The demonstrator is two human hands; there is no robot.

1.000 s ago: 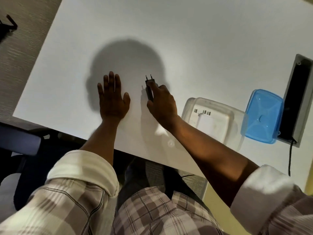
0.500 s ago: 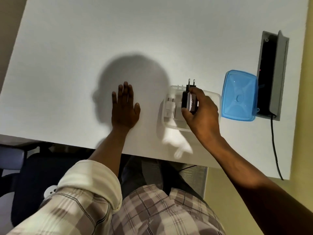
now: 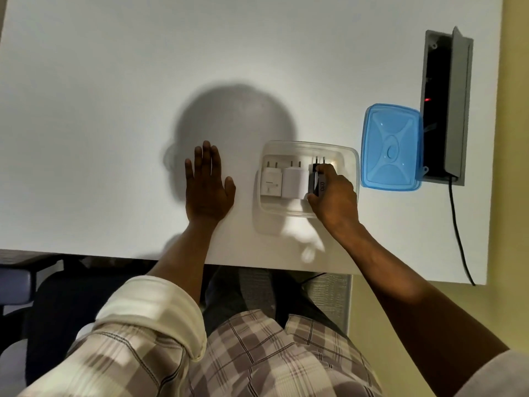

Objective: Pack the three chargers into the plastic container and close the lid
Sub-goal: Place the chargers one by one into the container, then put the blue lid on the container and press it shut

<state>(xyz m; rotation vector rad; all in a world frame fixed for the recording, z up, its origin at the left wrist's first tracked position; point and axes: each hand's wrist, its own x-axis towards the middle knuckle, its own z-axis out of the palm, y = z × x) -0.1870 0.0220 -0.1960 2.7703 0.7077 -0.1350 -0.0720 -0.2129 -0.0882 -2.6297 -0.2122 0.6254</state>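
right hand (image 3: 333, 196) grips black plug charger (image 3: 314, 179) inside clear plastic container (image 3: 347, 159) | left hand (image 3: 206, 187) flat open, holds nothing, on white table (image 3: 114, 110)

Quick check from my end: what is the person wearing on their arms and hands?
Both hands, left hand and right hand, are bare: no gloves, rings or watch visible. The forearms are bare too. The plaid shirt sleeves are rolled up, showing plain cream cuffs.

clear container (image 3: 350, 170) packed left to middle, only its right end free, blue lid (image 3: 390, 147) tight against its right, table (image 3: 114, 81) left of it wide open
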